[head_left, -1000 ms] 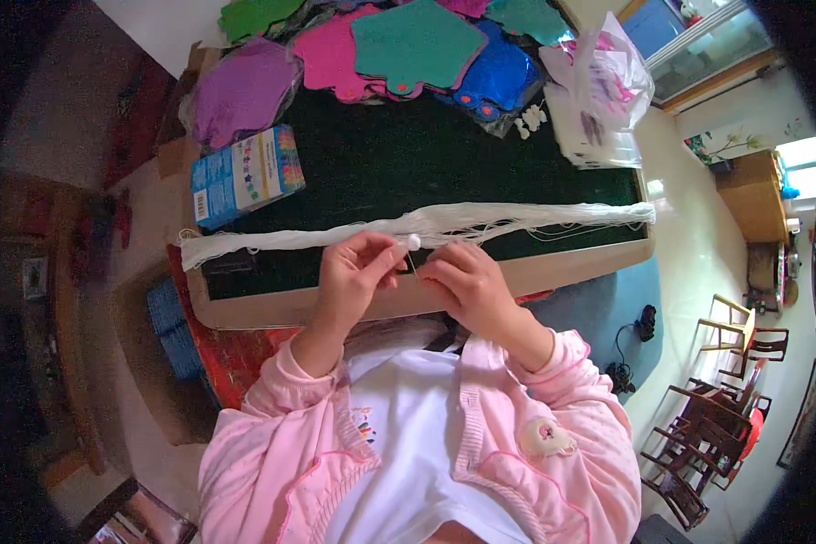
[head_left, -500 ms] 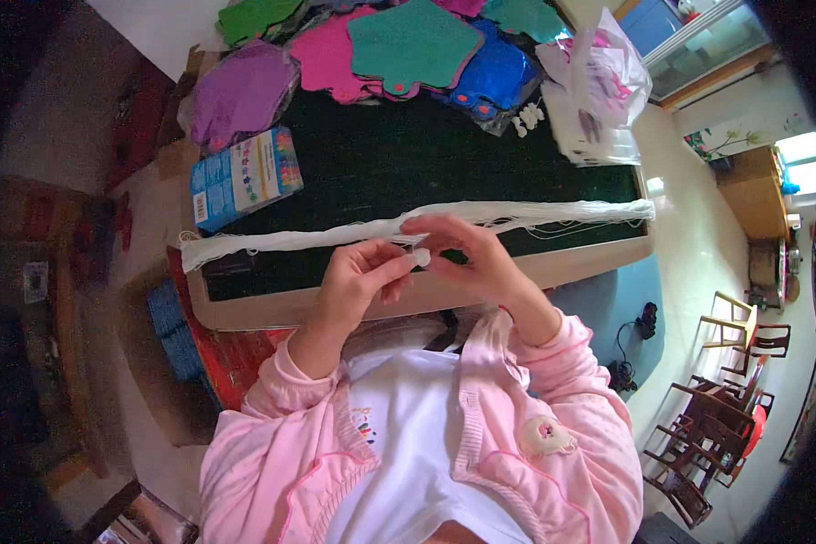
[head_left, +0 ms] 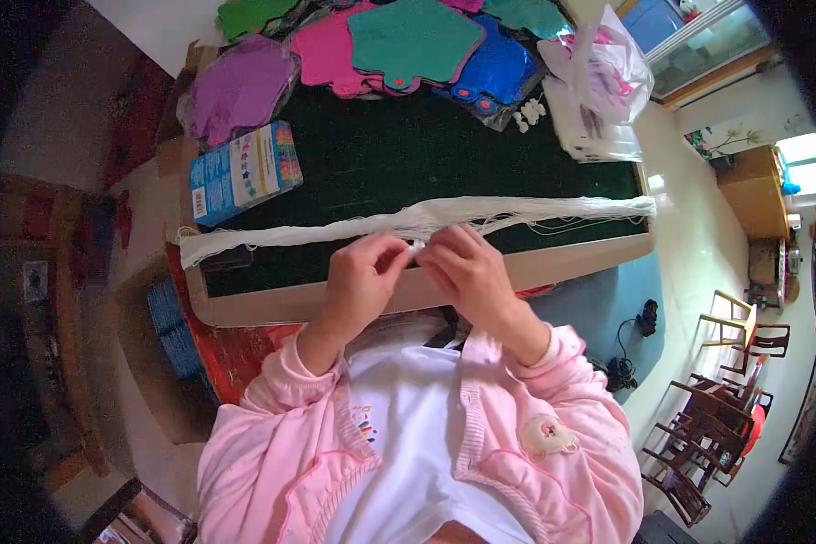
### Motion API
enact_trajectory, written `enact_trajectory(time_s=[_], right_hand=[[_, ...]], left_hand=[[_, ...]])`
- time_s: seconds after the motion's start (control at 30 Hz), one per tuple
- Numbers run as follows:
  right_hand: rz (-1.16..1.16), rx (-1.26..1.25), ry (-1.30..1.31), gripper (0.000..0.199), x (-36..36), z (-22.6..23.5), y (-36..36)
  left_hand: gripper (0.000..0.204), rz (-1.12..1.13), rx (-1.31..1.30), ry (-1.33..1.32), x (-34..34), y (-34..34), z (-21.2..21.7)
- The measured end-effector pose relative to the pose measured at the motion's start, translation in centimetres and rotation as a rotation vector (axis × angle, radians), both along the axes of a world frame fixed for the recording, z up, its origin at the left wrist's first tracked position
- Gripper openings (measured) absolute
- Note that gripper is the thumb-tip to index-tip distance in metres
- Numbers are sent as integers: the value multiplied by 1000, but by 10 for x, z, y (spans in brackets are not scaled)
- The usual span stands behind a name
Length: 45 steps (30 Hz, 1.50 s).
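Close together at the near edge of the dark green board (head_left: 363,150), my two hands pinch a small white piece (head_left: 415,246). My left hand (head_left: 363,274) is closed on one side of it with thumb and forefinger. On the other side my right hand (head_left: 465,269) has its fingers bent in around it. Most of the piece is hidden by my fingertips, so its exact kind cannot be made out. Just beyond my hands a long hank of white string (head_left: 326,232) stretches across the board, with some loose strands (head_left: 539,218) at its right part.
Coloured crown-shaped felt pieces (head_left: 414,41) in clear bags lie along the far side. A blue printed packet (head_left: 245,172) rests at the left. White plastic bags (head_left: 598,91) and a few small white bits (head_left: 529,115) are at the far right. Chairs (head_left: 712,426) stand beyond.
My right hand's fingers have come down and closed in on the white piece, which was more visible before. Both hands are now nearer each other.
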State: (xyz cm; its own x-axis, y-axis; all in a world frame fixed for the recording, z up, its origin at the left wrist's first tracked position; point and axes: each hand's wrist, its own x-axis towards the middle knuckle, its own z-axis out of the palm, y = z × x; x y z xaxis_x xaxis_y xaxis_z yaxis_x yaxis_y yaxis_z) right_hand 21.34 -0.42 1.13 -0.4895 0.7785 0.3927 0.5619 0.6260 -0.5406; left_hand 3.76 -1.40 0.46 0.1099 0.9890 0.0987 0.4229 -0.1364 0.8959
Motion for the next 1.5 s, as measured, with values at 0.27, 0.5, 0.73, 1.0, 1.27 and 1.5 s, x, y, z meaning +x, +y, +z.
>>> enact_trajectory(time_s=[0.27,0.5,0.73,1.0,1.27,1.5], right_hand=[[602,-356,97,10,17,19,19],[23,-941,1034,10,-14,-9,10],[-184,-1144,1395,11,-15,-21,19],[-238,-949,1286,16,-4,-31,20],[-752,290,-52,11,139,-23,152],[-965,92,-643,17,170,-80,204]], left_hand=[[9,-644,-98,-9,-22,4,16],[7,69,-567,-1120,19,1,7],[16,138,455,-19,26,26,-6],[27,51,522,355,38,22,-9],[45,95,589,320,31,14,-46],[31,83,567,332,15,21,-46]])
